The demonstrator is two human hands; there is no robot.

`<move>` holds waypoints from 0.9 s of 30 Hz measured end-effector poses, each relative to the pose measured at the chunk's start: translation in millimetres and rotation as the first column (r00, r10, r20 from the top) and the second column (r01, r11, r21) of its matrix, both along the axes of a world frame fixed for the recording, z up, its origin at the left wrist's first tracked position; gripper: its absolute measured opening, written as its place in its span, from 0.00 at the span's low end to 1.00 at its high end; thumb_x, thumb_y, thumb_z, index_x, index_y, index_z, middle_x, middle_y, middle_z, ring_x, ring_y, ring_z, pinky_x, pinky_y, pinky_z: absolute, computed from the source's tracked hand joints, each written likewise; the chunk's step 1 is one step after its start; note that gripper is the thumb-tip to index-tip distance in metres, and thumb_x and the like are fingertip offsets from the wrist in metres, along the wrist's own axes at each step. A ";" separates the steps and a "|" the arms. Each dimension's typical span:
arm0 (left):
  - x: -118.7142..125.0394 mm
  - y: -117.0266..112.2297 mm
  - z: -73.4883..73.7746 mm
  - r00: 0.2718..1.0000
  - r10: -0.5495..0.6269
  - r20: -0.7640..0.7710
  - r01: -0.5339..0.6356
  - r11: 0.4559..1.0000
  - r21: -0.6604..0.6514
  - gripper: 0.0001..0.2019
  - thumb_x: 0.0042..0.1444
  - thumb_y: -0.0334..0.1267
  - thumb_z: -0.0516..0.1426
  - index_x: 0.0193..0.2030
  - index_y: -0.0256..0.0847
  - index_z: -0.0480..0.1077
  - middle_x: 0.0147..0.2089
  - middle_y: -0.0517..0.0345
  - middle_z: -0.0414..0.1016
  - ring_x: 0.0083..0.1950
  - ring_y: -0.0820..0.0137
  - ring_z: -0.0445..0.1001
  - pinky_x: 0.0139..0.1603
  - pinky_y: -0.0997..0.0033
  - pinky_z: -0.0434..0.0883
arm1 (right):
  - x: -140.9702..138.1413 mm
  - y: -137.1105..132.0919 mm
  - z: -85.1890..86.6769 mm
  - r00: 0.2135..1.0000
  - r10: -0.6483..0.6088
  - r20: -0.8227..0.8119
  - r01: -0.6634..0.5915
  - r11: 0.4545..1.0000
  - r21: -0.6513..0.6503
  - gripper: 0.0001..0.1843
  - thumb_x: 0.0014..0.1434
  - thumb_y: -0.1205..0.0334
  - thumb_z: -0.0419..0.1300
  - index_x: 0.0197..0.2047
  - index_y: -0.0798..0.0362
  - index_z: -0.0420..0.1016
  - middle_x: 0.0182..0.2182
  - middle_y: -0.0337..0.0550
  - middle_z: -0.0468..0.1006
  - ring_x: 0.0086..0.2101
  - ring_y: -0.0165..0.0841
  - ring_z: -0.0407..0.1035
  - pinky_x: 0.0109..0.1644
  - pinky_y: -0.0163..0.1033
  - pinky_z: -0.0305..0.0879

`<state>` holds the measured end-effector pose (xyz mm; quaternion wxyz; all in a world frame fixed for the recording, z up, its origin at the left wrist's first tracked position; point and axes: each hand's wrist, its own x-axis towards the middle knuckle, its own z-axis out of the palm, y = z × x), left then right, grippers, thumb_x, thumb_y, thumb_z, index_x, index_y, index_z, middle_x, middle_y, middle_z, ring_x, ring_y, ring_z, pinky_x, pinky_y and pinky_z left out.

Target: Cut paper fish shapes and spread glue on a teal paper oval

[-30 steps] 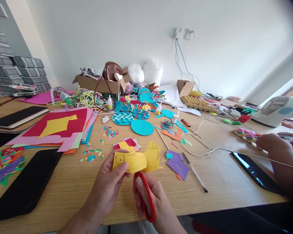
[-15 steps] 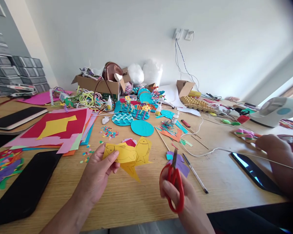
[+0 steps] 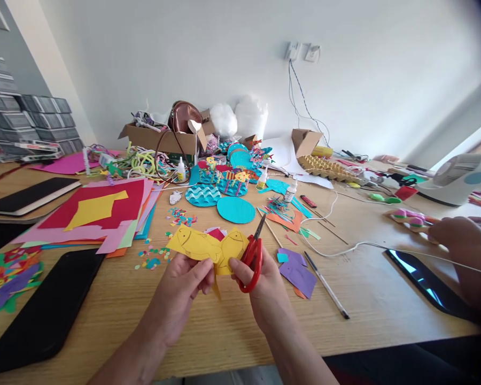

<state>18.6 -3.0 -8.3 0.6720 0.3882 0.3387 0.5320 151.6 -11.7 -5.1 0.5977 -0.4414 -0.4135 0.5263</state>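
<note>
Between my hands is a piece of yellow paper (image 3: 196,241) with fish outlines drawn on it in dark pen. My left hand (image 3: 188,278) pinches its lower edge near the middle. My right hand (image 3: 260,278) holds red-handled scissors (image 3: 253,262), blades pointing up and away, and its thumb presses on the right part of the yellow paper. The blades lie beside the paper's right edge, not around it. Purple paper scraps (image 3: 299,272) and a pen (image 3: 326,286) rest on the table just right of my right hand.
Stacked coloured paper (image 3: 116,230) and a black phone (image 3: 52,305) lie left. Turquoise discs (image 3: 235,209), glue bottles (image 3: 291,191) and a white cord (image 3: 356,245) spread beyond my hands. Another person's hand (image 3: 459,240) is at the right, above a dark glossy object (image 3: 420,283).
My right hand with the scissors has moved left and up to the yellow paper, touching it now. My left hand has shifted right, its grip now nearer the paper's middle.
</note>
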 end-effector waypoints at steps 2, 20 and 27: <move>1.6 0.9 -0.6 0.994 0.034 -0.108 -0.037 0.999 -0.018 0.11 0.46 0.41 0.62 0.24 0.37 0.68 0.19 0.64 0.66 0.21 0.77 0.61 0.21 0.78 0.59 | -0.4 1.1 -3.6 0.999 0.052 0.011 -0.052 0.999 -0.004 0.16 0.44 0.58 0.65 0.36 0.53 0.66 0.25 0.35 0.69 0.23 0.26 0.60 0.25 0.31 0.59; -2.0 7.1 11.7 0.890 0.210 -0.404 -0.185 0.978 0.099 0.11 0.45 0.39 0.54 0.15 0.40 0.64 0.12 0.61 0.65 0.15 0.75 0.60 0.16 0.76 0.56 | -11.7 -43.1 -1.7 0.831 0.418 0.368 -0.312 0.896 -0.315 0.21 0.57 0.45 0.48 0.21 0.52 0.58 0.13 0.31 0.59 0.15 0.23 0.54 0.19 0.29 0.50; 0.6 6.4 9.5 0.893 0.184 -0.410 -0.175 0.983 0.060 0.10 0.43 0.39 0.54 0.16 0.40 0.63 0.12 0.62 0.65 0.14 0.76 0.59 0.16 0.76 0.53 | -8.6 -39.2 -12.5 0.842 0.412 0.347 -0.319 0.901 -0.295 0.21 0.59 0.47 0.49 0.21 0.53 0.58 0.12 0.31 0.60 0.14 0.23 0.54 0.18 0.27 0.50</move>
